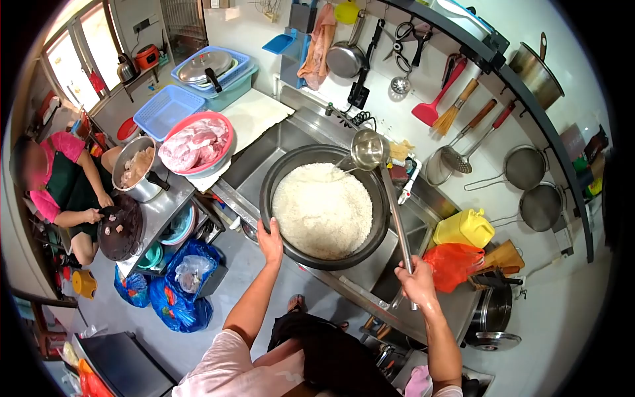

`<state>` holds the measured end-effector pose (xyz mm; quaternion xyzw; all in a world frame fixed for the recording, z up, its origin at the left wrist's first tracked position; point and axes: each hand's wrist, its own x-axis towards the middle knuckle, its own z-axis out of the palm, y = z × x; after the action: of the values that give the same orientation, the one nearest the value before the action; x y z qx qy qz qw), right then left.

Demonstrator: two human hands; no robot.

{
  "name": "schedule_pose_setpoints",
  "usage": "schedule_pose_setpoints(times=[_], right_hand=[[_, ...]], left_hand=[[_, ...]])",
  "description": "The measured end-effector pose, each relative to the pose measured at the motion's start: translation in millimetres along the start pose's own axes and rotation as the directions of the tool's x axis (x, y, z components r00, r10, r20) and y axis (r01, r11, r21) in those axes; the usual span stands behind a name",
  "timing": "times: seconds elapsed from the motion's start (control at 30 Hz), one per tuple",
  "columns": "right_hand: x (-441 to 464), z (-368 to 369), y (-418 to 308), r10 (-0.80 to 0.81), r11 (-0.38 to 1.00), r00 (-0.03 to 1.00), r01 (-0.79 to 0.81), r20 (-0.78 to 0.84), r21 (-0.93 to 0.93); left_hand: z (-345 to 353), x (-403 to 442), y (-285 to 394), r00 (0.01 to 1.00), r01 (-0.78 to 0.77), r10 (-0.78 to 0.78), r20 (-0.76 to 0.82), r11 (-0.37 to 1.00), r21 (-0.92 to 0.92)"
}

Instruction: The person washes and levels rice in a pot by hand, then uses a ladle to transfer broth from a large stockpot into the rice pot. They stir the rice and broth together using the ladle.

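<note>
A large dark basin [271, 192] full of white rice [322, 212] rests across the steel sink. My left hand [270, 243] is at the basin's near left rim, its fingers apart and touching the rim. In my right hand [417, 283] is the long handle of a metal ladle [395, 218]. The ladle's bowl [368, 149] is over the basin's far right edge, tilted, and a thin stream of liquid seems to run from it onto the rice.
Pink basin of raw meat [231, 142] at the left; beyond it, a person [73, 178] works over a dark round board [119, 228]. Yellow jug [463, 228] and red bag [452, 264] sit at the right. Utensils hang from a rail [529, 99]. Blue bags [178, 304] lie on the floor.
</note>
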<state>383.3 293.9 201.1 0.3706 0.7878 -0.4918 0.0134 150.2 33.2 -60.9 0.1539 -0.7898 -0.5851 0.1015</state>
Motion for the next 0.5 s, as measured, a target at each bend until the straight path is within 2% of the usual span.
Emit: schedule_pose_setpoints(times=[0.03, 0.07, 0.1, 0.17, 0.23, 0.37, 0.4, 0.5], right_hand=[[-4.9, -8.7, -2.4, -0.007, 0.996, 0.999, 0.003, -0.039, -0.091], [4.4, -17.4, 28.7, -0.095, 0.974, 0.991, 0.072, -0.099, -0.214], [-0.5, -23.9, 31.8, -0.106, 0.964, 0.984, 0.066, -0.143, -0.258], [-18.0, -36.4, 27.2, -0.237, 0.914, 0.955, 0.157, -0.179, -0.374], [-35.8, -47.7, 25.5, -0.27, 0.873, 0.943, 0.156, -0.192, -0.463], [-64.9, -67.4, 46.8, -0.316, 0.737, 0.934, 0.13, -0.168, -0.664], [-71.1, -70.7, 55.6, -0.364, 0.701, 0.917, 0.156, -0.162, -0.696], [-90.7, -75.9, 72.6, -0.339, 0.674, 0.926, 0.114, -0.168, -0.729]], left_hand=[[-0.1, -0.1, 0.0, 1.0, 0.003, -0.003, 0.017, 1.0, -0.021], [-0.1, 0.3, 0.3, 1.0, -0.008, 0.008, 0.02, 1.0, -0.018], [0.1, 1.1, -2.5, 1.0, -0.018, 0.018, 0.022, 1.0, -0.015], [-0.2, 2.6, -4.2, 0.998, -0.008, 0.01, 0.057, 0.999, -0.038], [-1.7, 4.4, -7.8, 0.992, 0.036, -0.026, 0.123, 0.996, -0.083], [0.5, 5.8, -9.8, 0.996, -0.004, 0.012, 0.087, 0.996, -0.088], [-4.2, 0.9, 3.3, 0.995, -0.014, 0.026, 0.093, 0.992, -0.129], [-1.0, 3.2, -0.4, 0.998, -0.001, 0.006, 0.064, 0.998, -0.069]])
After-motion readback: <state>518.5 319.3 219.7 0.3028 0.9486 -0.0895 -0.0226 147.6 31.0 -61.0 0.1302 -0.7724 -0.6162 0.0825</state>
